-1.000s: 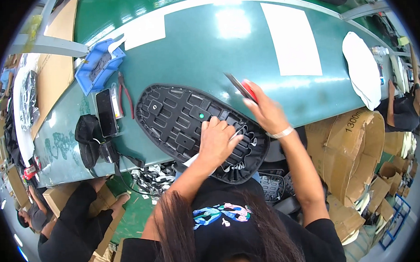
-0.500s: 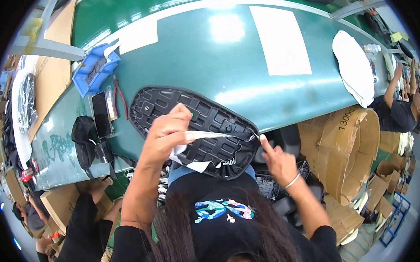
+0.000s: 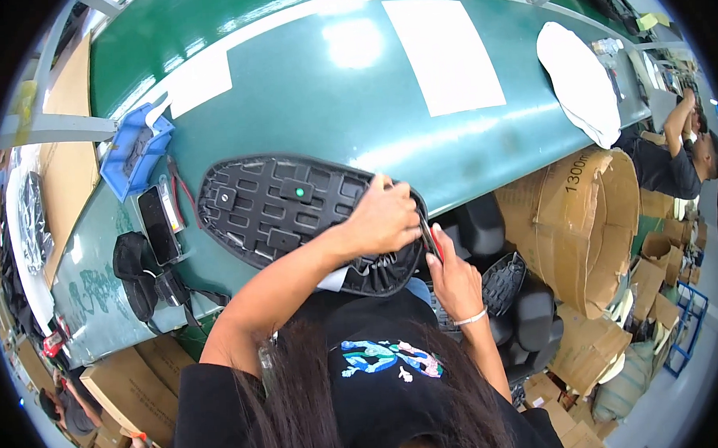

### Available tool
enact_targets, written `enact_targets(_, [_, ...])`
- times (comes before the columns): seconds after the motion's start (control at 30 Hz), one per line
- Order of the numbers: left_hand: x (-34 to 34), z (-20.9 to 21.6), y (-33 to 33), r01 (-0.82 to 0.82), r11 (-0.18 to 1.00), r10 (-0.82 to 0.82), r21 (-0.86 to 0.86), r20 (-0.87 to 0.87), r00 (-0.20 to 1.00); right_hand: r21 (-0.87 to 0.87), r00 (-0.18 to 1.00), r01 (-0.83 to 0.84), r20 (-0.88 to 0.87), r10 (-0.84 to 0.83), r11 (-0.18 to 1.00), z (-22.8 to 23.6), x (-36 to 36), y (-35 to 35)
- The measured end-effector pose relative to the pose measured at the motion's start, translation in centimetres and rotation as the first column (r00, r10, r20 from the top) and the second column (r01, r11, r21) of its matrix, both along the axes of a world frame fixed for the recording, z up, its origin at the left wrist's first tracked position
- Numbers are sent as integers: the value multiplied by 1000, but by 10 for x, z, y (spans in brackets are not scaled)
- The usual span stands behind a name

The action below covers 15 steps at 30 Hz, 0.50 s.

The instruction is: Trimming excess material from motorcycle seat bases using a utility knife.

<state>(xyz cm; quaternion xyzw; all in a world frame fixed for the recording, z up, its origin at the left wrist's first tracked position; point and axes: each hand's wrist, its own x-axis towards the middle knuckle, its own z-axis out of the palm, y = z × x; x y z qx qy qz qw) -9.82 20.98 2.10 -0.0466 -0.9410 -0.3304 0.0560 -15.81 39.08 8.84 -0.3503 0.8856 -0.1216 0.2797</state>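
Black seat (image 3: pixel 250 203) lies underside up over the edge of the table (image 3: pixel 290 107), left hand (image 3: pixel 384 216) curled on its right end, right hand (image 3: pixel 455 284) gripping a red tool (image 3: pixel 437 246) there; cover (image 3: pixel 377 276) gathered, white strip (image 3: pixel 334 279) showing, work seemingly unfinished.

"What is worn on the upper body?"
"A black shirt (image 3: pixel 379 411) is worn, short in the sleeves (image 3: pixel 211 411)."
"Is the front decorated?"
"Beyond its neckline edge, a motif (image 3: pixel 390 359) is set in blue, green and pink, and a small pale figure (image 3: pixel 404 374) is placed beside it. The shirt is partly covered by long, loose hair (image 3: pixel 303 403)."
"Any jewellery?"
"Around the right wrist (image 3: pixel 477 331), a thin whitish band (image 3: pixel 470 319) is worn."
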Motion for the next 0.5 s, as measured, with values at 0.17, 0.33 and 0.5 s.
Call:
enact_targets(0.17, [-4, -8, -29, -180, 800, 275, 572, -83, 958, 71, 998, 7, -62, -3, 997, 1, 32, 9])
enact_targets(0.33, [-6, -8, -47, -286, 613, 501, 737, -82, 862, 203, 996, 0, -83, 18, 979, 14, 42, 1])
enact_targets(0.5, [4, 3, -135, -690, 705, 672, 166, 155, 724, 113, 875, -321, -344, 340, 940, 4, -45, -82])
